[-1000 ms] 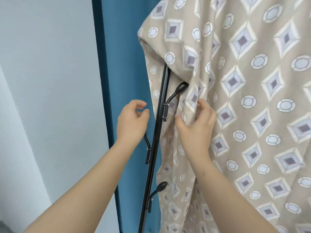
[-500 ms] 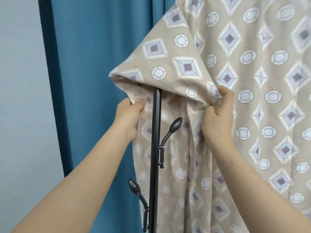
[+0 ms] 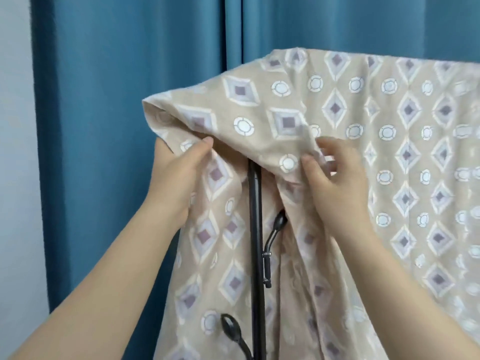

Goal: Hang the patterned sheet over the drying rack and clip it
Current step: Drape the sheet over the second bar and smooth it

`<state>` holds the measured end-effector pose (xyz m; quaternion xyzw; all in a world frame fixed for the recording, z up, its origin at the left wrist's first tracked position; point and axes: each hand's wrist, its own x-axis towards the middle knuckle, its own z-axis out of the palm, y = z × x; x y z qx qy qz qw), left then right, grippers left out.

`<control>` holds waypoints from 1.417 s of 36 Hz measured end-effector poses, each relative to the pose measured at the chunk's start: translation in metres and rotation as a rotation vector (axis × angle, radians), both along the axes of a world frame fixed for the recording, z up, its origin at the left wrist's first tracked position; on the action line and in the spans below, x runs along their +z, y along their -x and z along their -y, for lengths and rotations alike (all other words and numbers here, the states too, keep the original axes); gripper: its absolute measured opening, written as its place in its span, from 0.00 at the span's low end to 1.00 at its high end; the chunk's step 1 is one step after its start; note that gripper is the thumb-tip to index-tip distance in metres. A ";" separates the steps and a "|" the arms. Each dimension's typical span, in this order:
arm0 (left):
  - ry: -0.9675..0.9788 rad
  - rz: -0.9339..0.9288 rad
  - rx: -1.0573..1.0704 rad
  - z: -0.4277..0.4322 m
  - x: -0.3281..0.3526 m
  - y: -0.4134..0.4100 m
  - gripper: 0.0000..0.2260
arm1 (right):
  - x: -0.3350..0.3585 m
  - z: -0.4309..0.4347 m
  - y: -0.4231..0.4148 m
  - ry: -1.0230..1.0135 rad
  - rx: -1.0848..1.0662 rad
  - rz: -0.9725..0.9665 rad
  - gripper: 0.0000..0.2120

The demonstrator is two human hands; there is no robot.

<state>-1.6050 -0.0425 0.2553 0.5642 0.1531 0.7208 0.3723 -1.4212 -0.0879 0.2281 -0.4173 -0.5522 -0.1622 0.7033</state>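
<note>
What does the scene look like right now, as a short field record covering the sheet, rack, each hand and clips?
sheet: patterned sheet draped over the rack top, its left corner bunched in a loose fold
rack: black pole shows between the hanging layers; top bar hidden under fabric
left hand: grips the sheet's edge left of the pole
right hand: pinches the fold right of the pole
clips: none in view
backdrop: blue curtain

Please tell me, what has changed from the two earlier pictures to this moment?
The left hand, free one second ago, has taken hold of the sheet left of the black pole. Both hands have lifted the fold and spread it leftward, uncovering the pole's top. The right hand has moved up the fold's edge; blur hides its grip. Unchanged: the sheet hangs draped, and the hooks hold nothing.
</note>
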 end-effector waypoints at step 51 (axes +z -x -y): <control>0.357 -0.503 -0.280 0.025 -0.074 0.038 0.23 | -0.052 0.019 0.051 0.507 0.603 -0.191 0.09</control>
